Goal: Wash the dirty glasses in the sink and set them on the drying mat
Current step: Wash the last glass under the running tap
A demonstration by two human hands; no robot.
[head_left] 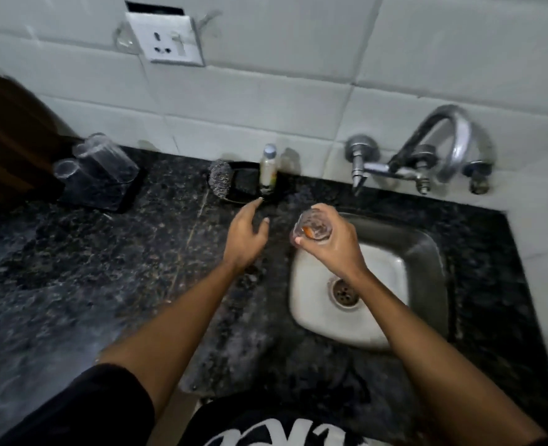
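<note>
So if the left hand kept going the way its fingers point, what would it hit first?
Probably the soap bottle on the dark tray, just beyond the left hand; depth is hard to judge.

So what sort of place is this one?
Most likely a home kitchen: small stainless steel sink in a black speckled granite counter, chrome wall taps on white tiles, steel wool scrubber beside it.

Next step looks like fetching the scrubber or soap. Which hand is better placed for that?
Probably the left hand: it is open, reaching toward the steel scrubber and soap bottle. The right hand grips the dirty glass over the sink.
</note>
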